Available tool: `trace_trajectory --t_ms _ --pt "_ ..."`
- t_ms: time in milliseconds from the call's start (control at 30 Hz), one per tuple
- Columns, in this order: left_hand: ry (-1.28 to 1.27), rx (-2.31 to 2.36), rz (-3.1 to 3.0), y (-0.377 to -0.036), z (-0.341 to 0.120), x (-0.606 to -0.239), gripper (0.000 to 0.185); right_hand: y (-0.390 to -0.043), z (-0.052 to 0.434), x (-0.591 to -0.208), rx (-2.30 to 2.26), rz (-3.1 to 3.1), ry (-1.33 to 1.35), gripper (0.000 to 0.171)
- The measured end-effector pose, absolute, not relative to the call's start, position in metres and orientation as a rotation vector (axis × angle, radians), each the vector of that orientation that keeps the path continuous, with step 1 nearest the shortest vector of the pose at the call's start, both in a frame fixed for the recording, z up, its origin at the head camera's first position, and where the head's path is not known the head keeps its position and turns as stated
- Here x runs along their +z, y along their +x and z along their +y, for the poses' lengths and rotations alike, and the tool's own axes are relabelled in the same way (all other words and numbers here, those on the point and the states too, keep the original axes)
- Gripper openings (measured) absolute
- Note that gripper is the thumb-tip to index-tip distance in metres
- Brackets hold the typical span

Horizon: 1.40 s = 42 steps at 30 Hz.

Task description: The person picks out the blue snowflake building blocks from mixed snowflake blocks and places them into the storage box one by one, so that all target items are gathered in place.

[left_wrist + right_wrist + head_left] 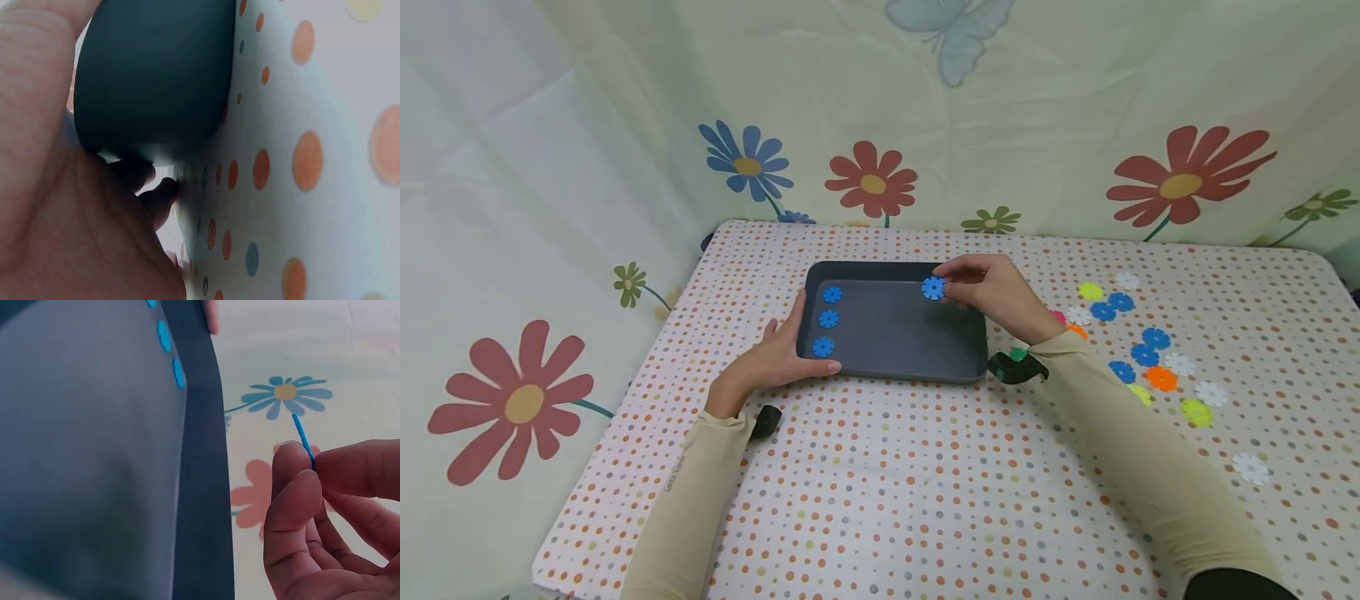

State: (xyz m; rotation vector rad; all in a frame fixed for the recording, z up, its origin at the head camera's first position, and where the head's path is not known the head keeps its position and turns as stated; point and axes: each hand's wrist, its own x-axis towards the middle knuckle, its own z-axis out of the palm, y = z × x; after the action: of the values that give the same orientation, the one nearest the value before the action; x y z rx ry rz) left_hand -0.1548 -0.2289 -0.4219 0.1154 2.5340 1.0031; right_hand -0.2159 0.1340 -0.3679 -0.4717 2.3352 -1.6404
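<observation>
A table covered in a white cloth with orange, red and grey polka dots (880,500) fills most of the head view, with a pale curtain printed with large flowers (550,167) hanging behind it. In the middle sits a dark grey rectangular plastic tray (895,333). Your left hand (775,360) grips the tray's near left corner, thumb over the rim and fingers tucked beneath. Three small blue flat plastic snowflake discs (828,318) lie in a column along the tray's left side. Your right hand (992,292) hovers over the tray's far right corner, pinching a fourth blue snowflake disc (933,288) by its edge between thumb and fingertips; the right wrist view shows it edge-on, above the tray and touching nothing. To your right, a scatter of blue, white, yellow, orange and green loose discs (1150,350) lies on the cloth.

The pinch covers only a sliver of the thin disc, so it could likely twist out and fall outside the rim. If your left hand tilts the tray, the three placed discs may slide out of line.
</observation>
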Motion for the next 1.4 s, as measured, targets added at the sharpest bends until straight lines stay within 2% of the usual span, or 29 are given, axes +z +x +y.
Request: trace_trajectory --t_ms 1400 --pt "0.128 1.022 2.539 -0.154 -0.229 -0.422 0.139 -0.228 0.07 -0.379 -1.734 2.202 -0.491 0.026"
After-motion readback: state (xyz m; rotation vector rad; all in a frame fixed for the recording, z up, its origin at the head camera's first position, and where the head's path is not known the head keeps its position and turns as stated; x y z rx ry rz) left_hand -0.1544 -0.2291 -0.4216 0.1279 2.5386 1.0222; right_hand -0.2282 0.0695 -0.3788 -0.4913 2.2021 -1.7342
